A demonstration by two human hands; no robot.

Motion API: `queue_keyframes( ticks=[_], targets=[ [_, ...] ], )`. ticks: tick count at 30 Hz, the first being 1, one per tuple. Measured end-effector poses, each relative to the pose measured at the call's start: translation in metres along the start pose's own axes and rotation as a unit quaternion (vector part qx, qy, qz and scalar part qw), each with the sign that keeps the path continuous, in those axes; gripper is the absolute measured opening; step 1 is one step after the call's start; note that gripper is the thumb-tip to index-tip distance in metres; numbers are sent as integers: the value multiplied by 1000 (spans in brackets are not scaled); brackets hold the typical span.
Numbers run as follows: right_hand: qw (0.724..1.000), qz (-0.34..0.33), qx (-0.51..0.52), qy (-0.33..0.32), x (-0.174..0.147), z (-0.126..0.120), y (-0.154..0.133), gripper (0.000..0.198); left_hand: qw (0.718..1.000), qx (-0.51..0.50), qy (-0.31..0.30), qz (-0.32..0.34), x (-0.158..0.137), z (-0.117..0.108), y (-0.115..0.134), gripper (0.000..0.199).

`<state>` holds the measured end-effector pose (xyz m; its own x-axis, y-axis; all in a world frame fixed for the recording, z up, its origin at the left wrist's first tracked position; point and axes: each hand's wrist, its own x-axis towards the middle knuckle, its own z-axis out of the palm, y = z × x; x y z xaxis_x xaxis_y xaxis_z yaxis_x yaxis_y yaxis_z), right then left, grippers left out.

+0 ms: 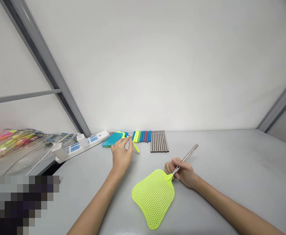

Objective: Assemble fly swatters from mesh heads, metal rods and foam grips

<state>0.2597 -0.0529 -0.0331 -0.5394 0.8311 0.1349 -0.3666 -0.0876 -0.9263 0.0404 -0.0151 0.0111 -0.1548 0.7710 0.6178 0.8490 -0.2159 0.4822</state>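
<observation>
A fly swatter with a yellow-green perforated head (154, 197) and a bare metal rod (190, 152) is in my right hand (181, 171), whose fingers are closed around the rod close to the head. Farther back and to the left, my left hand (122, 151) has its thumb and forefinger pinched at the upper end of a slim yellow-green handle sleeve (136, 148), which slants down toward me. Just beyond it lies a row of blue, yellow, green and red handle sleeves (142, 136). Several metal rods (159, 141) lie side by side to their right.
Blue and yellow-green swatter heads (113, 139) are stacked behind my left hand. A white power strip (84, 147) with plugged-in chargers and cables runs along the left edge. Clear plastic packaging with colourful contents (10, 143) lies far left. A white wall (157, 65) stands behind the grey table (231, 169).
</observation>
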Motion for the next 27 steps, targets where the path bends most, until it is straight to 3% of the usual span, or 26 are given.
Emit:
queue_keyframes(
  ticks=[10, 16, 23, 27],
  targets=[
    [999, -1, 53, -4, 1, -9, 4, 40, 985, -164, -12, 53, -7, 0, 14, 30],
    [998, 22, 59, -5, 1, -7, 1, 33, 980, -171, 27, 100, -12, 2, 19, 25],
    [997, 56, 47, -16, 0, -7, -1, 20, 975, -212, -37, 49, -20, 6, 25, 27],
    [996, 59, 73, -5, 0, -5, -2, 19, 964, -251, -66, 58, -25, 7, 30, 25]
  ],
)
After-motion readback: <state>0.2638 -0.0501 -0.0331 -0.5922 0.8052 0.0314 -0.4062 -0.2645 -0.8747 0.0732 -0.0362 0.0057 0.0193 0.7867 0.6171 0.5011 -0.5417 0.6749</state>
